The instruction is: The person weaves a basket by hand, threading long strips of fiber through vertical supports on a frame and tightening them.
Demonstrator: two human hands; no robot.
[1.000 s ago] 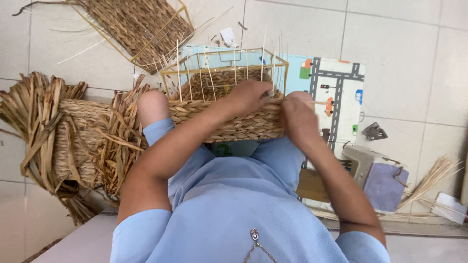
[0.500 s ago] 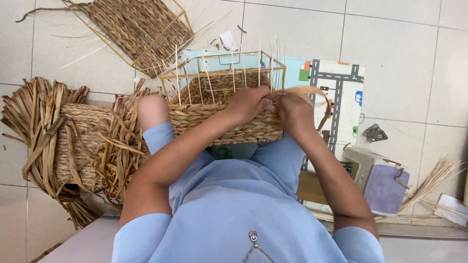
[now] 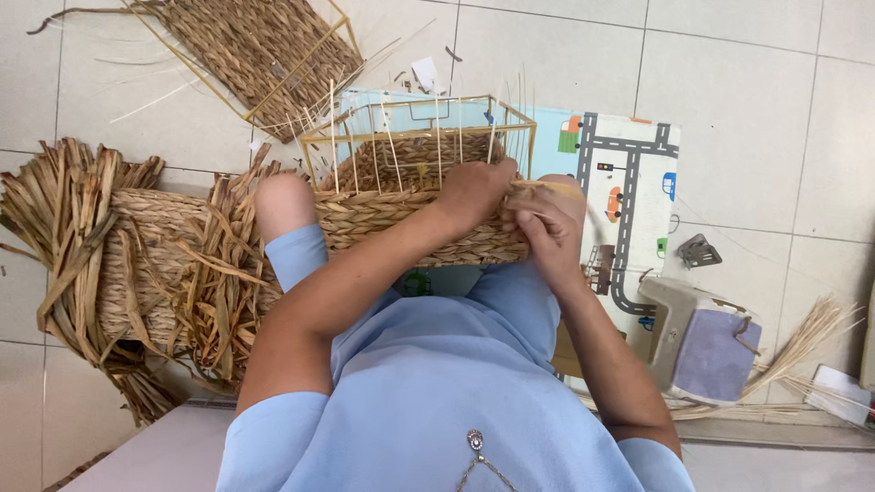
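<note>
Left hand is pressing our half-woven basket; right hand, at three o'clock, is pinching the straw braid — we're keeping tension even.

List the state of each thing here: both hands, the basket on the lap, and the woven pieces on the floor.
Left hand: pressed on the basket's woven wall.
Right hand: pinching a straw strand.
Basket: half woven, upper frame bare.
Flat woven panel: lying on the tiles.
Second basket: on the floor, loose ends sticking out.
</note>
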